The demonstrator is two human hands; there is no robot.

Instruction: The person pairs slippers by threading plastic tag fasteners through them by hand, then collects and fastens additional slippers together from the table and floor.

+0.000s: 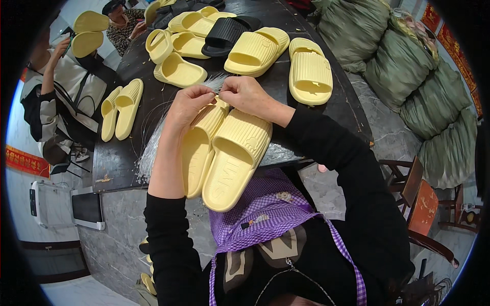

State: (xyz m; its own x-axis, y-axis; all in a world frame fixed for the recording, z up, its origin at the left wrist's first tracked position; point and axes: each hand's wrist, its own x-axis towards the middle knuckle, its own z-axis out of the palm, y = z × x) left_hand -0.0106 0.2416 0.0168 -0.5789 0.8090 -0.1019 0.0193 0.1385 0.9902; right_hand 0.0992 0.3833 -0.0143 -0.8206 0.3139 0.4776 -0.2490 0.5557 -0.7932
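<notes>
A pair of pale yellow ribbed slide sandals (232, 158) lies side by side at the near edge of the dark table (132, 66), toes toward me. My left hand (189, 104) and my right hand (246, 94) meet above the sandals' far ends, fingertips pinched together on a thin clear plastic strand (218, 92). Both hands rest on the pair. A bundle of clear strands (153, 145) spreads out under and left of my left forearm.
More yellow sandals (310, 71) and a black one (224, 34) lie across the table's far half. A pair (121, 108) lies at the left edge. Two people sit at the far left; one holds up yellow sandals (87, 31). Green sacks (408, 66) are piled at the right, near a wooden chair (421, 204).
</notes>
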